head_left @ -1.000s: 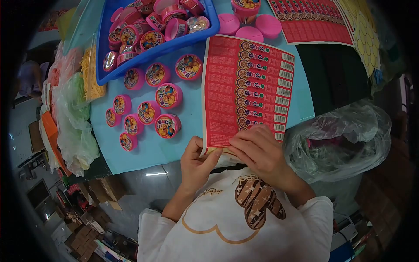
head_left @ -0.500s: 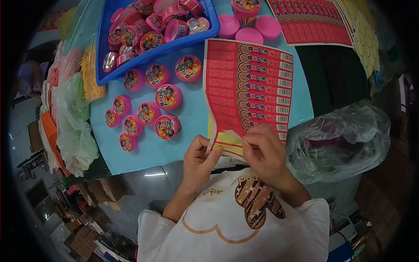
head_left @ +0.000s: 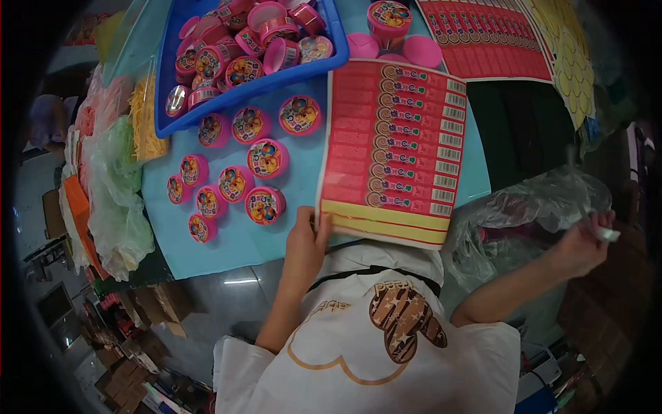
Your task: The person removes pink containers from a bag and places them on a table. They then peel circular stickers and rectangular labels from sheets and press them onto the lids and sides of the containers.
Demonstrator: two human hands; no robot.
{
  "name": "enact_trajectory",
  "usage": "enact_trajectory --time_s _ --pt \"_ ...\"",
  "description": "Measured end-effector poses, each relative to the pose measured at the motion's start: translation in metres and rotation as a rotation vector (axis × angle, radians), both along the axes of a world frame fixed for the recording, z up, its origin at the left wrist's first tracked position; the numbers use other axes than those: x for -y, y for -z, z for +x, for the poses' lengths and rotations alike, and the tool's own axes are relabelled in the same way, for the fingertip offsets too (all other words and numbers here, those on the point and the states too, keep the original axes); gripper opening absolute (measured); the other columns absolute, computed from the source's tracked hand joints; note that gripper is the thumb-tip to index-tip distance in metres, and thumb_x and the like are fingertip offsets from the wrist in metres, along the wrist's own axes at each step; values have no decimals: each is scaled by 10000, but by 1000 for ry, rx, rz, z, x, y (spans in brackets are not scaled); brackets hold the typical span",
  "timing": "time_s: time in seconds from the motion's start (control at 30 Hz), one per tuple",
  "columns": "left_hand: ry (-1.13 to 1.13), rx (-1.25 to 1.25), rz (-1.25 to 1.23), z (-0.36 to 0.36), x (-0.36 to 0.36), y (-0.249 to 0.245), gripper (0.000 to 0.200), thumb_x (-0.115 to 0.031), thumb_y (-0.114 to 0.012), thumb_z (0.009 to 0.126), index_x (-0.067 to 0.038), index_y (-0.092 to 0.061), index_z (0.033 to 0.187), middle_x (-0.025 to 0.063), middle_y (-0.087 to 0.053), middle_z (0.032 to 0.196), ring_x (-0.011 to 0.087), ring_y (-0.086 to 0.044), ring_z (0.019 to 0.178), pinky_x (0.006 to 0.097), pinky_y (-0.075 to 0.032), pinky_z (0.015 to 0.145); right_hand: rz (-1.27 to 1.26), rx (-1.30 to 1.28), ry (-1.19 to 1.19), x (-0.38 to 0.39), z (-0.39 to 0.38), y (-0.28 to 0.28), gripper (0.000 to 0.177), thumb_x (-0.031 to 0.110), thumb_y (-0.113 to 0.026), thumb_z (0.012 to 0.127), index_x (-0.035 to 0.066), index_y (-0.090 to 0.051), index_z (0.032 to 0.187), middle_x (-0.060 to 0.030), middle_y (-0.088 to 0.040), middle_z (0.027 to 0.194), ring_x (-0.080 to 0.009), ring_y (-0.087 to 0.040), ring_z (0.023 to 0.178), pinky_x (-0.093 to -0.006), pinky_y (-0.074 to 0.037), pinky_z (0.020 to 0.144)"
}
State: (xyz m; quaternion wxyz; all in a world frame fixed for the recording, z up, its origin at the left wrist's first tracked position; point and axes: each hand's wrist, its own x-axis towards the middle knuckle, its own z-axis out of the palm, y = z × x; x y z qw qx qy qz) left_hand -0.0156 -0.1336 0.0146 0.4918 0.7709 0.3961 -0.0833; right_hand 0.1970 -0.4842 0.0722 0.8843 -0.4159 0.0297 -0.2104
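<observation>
My left hand [head_left: 305, 241] grips the lower left corner of a red label sheet [head_left: 352, 138], its thumb on top. Rows of printed strips with barcodes cover the sheet, and bare yellow backing [head_left: 386, 215] shows along its bottom end. Far to the right, my right hand [head_left: 585, 245] is closed on a small crumpled white scrap [head_left: 608, 234], beside a clear plastic bag [head_left: 517, 214]. Left of the sheet stand several round pink tubs [head_left: 267, 158] with cartoon lids.
A blue tray [head_left: 252, 90] full of labelled pink tubs sits at the back left. More label sheets [head_left: 483, 41] lie at the back right, near plain pink tubs [head_left: 422, 51]. Plastic bags [head_left: 117, 186] hang at the table's left edge.
My right hand has left the sheet's bottom edge and swung far right with a white scrap. The sheet's lower end now lies flatter, with a wider yellow band showing. My left hand stays at its corner.
</observation>
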Motion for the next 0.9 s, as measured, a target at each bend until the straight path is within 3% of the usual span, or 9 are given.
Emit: enact_trajectory --time_s 0.07,0.13,0.17,0.23,0.43,0.47,0.5,0.8,0.9 --pt "90 -133 220 6 4 -23 366 -182 -583 794 14 -397 1039 90 -535 805 180 -552 690 308 -448 568 -188 342 -454 -3 -13 -21 303 193 -365 836 -67 -445 967 -204 -533 905 -215 -518 805 -311 -416 736" --pt "106 227 443 11 9 -41 527 -212 -645 740 -2 -369 1136 96 -507 927 196 -527 838 328 -434 692 -576 312 61 -98 -41 -26 190 153 -470 777 3 -464 894 -179 -549 890 -201 -513 783 -301 -393 686" --pt "106 227 446 14 11 -45 527 -212 -645 740 -2 -369 1136 96 -507 927 196 -527 838 328 -434 692 -833 418 -136 -125 -54 -21 160 110 -514 738 30 -460 866 -158 -551 902 -206 -513 787 -316 -398 686" --pt "189 770 -313 19 14 -51 592 -203 -672 715 -11 -346 1170 99 -471 1005 186 -480 922 321 -401 780 -1375 689 -488 -169 -68 -27 253 37 -609 647 76 -479 860 -106 -547 941 -225 -513 801 -328 -411 689" --pt "-77 809 -485 25 10 -61 179 21 -531 785 -4 -434 933 104 -492 950 144 -485 839 252 -401 746 -1287 795 -487 -214 -89 -1 278 22 -626 643 58 -504 890 -77 -553 924 -207 -517 770 -351 -409 694" --pt "-127 800 -480 23 6 -62 126 58 -499 790 -2 -440 883 99 -503 920 134 -491 816 234 -405 722 -1275 655 -719 -211 -84 -7 288 14 -637 635 51 -512 892 -74 -561 893 -206 -522 756 -342 -417 686" --pt "-130 803 -480 22 0 -61 126 58 -499 790 -2 -440 883 99 -503 920 134 -491 816 234 -405 722 -1247 508 -946 -208 -79 -10 298 5 -648 627 44 -521 894 -71 -568 862 -205 -526 742 -333 -425 679" --pt "-188 872 -238 36 -33 -58 90 34 -492 806 9 -461 887 90 -526 835 137 -548 729 240 -451 665 -964 -38 -1112 -190 -58 -30 236 22 -670 647 32 -600 873 -48 -587 774 -162 -562 730 -250 -418 608" --pt "-164 802 -41 49 -35 -47 193 28 -480 814 17 -447 1005 88 -539 855 150 -562 774 232 -454 696 -1082 127 -815 -189 -50 -16 188 5 -658 655 32 -607 834 -36 -586 727 -154 -542 700 -243 -406 607"
